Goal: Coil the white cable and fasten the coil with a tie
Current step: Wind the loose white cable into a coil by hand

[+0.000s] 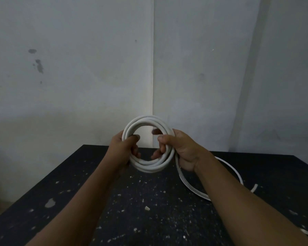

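A thick white round cable, wound into a ring of several loops, is held upright above the far edge of a dark, white-speckled table. The left hand grips the ring's left side; the right hand clasps its right side. A loose length trails from the right hand across the table, passing under the right forearm.

Nothing to read here: no print, label, brand or number shows on the white cable, the dark speckled table or the wall.
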